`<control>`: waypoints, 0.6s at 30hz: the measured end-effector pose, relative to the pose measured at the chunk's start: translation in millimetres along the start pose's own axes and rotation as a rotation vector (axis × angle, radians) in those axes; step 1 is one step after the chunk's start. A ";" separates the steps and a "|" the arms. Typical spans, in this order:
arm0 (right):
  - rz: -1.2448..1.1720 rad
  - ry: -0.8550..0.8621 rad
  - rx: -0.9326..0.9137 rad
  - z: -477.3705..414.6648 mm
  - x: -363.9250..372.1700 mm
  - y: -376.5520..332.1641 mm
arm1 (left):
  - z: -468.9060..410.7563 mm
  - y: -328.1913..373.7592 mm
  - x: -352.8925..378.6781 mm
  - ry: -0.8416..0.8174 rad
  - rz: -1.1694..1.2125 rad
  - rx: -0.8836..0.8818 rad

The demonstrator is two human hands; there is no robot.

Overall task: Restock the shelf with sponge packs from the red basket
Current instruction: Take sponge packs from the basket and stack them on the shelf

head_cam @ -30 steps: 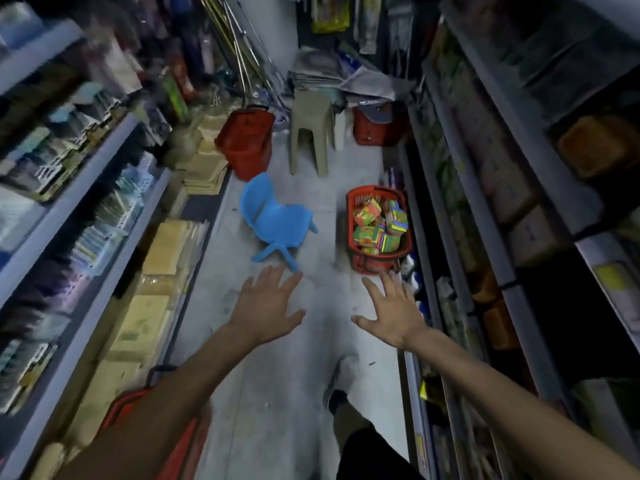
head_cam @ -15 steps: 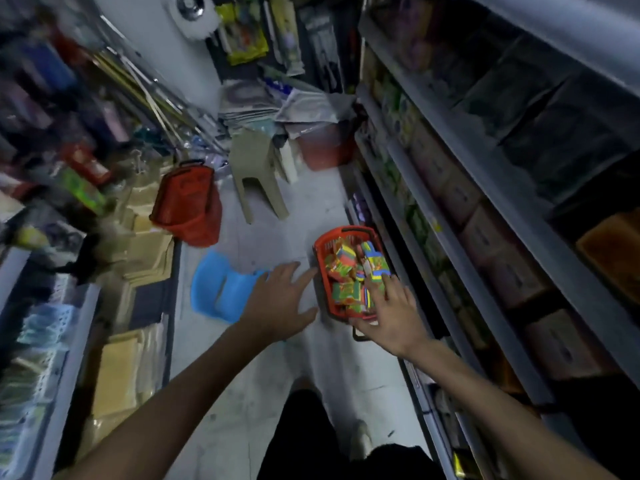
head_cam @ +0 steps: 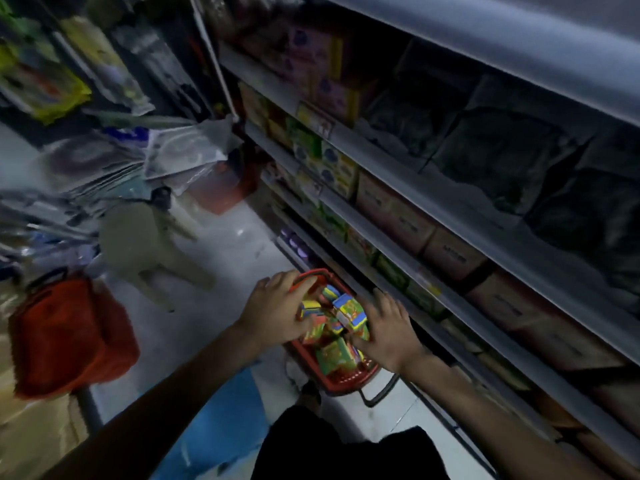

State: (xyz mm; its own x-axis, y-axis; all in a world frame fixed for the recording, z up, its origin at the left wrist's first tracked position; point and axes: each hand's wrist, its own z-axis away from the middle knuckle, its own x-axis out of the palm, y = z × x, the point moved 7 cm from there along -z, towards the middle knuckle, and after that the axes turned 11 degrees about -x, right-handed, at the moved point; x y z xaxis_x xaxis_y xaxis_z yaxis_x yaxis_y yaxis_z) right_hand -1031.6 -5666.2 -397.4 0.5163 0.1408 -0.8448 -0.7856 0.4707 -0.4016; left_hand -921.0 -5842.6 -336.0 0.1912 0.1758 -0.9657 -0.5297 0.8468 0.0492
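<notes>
Left hand (head_cam: 277, 311) and right hand (head_cam: 388, 329) cover much of the sponge packs (head_cam: 348, 311); fingertips buried, grip unclear. Shelf (head_cam: 433, 216) labels blurred, probably unreadable.

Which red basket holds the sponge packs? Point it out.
The red basket by the shelf, under both hands; colourful packs fill it. The other basket sits far left.

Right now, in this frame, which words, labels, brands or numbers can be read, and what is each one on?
None reads clearly.
Brown cartons on the shelf: dark print, too blurred.
Shelf-edge tags: too small.
Sponge packs in the red basket: bright print, no legible word.
Yellow and green boxes: round blue marks, unreadable.
Hanging packets, upper left: motion-blurred.
</notes>
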 end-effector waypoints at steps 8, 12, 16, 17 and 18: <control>-0.057 0.070 0.210 -47.3 -10.4 -24.7 | -78.5 -43.2 -23.9 -0.003 -0.135 0.297; -0.130 0.099 0.303 -31.8 7.2 -30.8 | -79.8 -52.7 -23.5 -0.002 -0.142 0.335; -0.158 0.157 0.392 -10.7 34.9 -31.4 | -73.3 -61.7 -9.1 -0.008 -0.161 0.337; -0.165 0.162 0.413 -7.1 43.4 -31.4 | -71.8 -62.8 -4.6 -0.016 -0.167 0.340; -0.171 0.153 0.435 -3.4 51.7 -32.3 | -71.0 -63.6 0.5 -0.030 -0.175 0.346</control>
State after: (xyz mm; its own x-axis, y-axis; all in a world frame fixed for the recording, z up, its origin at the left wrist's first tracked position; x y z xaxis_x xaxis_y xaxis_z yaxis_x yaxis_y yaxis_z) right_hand -980.7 -5677.1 -429.4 0.5435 -0.0845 -0.8351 -0.4621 0.8005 -0.3817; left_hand -945.9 -5932.0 -357.7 0.2803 0.0238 -0.9596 -0.1780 0.9836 -0.0276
